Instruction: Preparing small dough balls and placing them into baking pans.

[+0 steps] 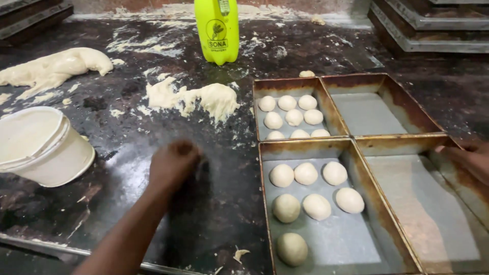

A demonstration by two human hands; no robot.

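Left hand, blurred, presses down curled on dark worktop; whether it grips anything can't be told. Right hand, cut off at frame edge, grasps rim of empty rusty tray. Dough balls fill nearer tray w/ more beyond; dough lump & yellow bottle farther back.

A white bucket and yellow-green bottle stand well apart on the counter.
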